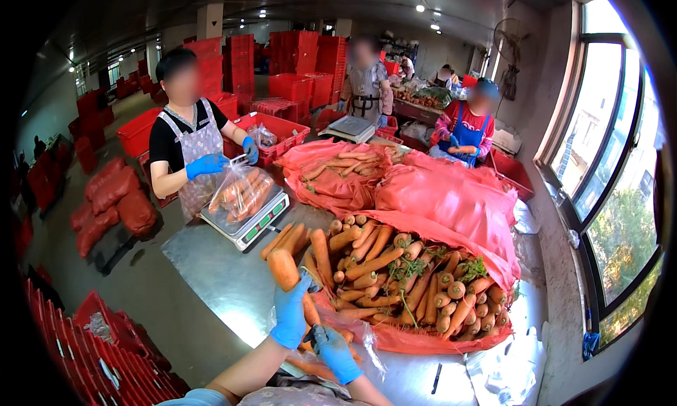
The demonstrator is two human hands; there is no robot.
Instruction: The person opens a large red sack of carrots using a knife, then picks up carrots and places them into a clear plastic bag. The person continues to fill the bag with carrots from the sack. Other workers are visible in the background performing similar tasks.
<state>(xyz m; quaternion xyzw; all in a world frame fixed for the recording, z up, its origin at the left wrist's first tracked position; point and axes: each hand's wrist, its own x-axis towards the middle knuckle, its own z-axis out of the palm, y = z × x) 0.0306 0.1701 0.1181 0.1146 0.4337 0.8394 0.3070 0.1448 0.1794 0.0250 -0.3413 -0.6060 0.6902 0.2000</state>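
My left hand [290, 312], in a blue glove, grips a thick orange carrot [283, 269] over the metal table. Closer to my body, my right hand [335, 352] wears a blue glove with a dark, soiled finger area and pinches the side of a clear plastic bag [374, 353]. More carrots [311, 370] lie in that bag, partly hidden by my hands and wrists. Just beyond my hands, a torn-open red mesh sack [439, 345] spills a large heap of carrots [370, 279], some with green tops.
A digital scale [248, 226] bears a bagged load of carrots [243, 191], its neck held by a gloved co-worker [193, 136]. Further red sacks [444, 194] cover the table's far side. A black-handled knife [437, 378] and white plastic bags [502, 369] lie at right. Red crates [106, 353] stand lower left.
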